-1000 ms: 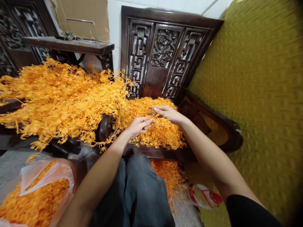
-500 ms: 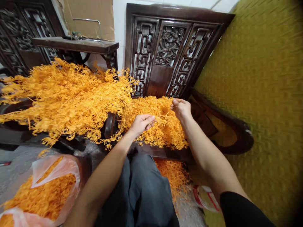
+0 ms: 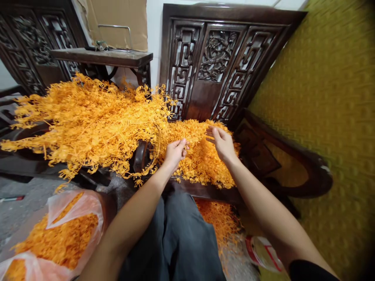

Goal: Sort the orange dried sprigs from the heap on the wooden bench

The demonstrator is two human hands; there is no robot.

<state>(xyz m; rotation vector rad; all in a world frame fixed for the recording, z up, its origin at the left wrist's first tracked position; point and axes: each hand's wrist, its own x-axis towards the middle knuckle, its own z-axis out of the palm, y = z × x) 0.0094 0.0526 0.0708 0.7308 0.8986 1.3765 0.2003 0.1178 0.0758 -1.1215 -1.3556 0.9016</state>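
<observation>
White wall tiles (image 3: pixel 154 35), behind the furniture; one textured yellow-green surface (image 3: pixel 328 109), to the right of the seat pile.

Seat pile (image 3: pixel 205 160): orange, branching pieces, heaped on a dark wooden chair seat (image 3: pixel 202 191). Carved chair back (image 3: pixel 205 95), openwork panels, rising behind the seat pile. Curved armrest (image 3: pixel 316 183), dark wood, to its right.

Left hand (image 3: pixel 175 153): over the near left part of the seat pile, thumb closed against curled fingers; whether a thin orange piece is pinched there, cannot tell. Right hand (image 3: pixel 224 144): over the right part of the seat pile, fingers loosely parted and pointing left, thumb apart from them; any fine strand between them is too small to tell.

Large heap (image 3: pixel 96 121), similar orange pieces, longer and looser, left of the seat pile and reaching its edge. Small wooden table (image 3: pixel 102 57), behind and left of it, bearing a bent wire stand (image 3: pixel 129 37) and cardboard (image 3: pixel 123 15). Plastic bag (image 3: pixel 93 203), translucent, with orange pieces, low and left of the seat pile. Loose orange strands (image 3: pixel 218 220), beneath it. Clear container (image 3: pixel 265 253), red markings, below and right of it.
</observation>
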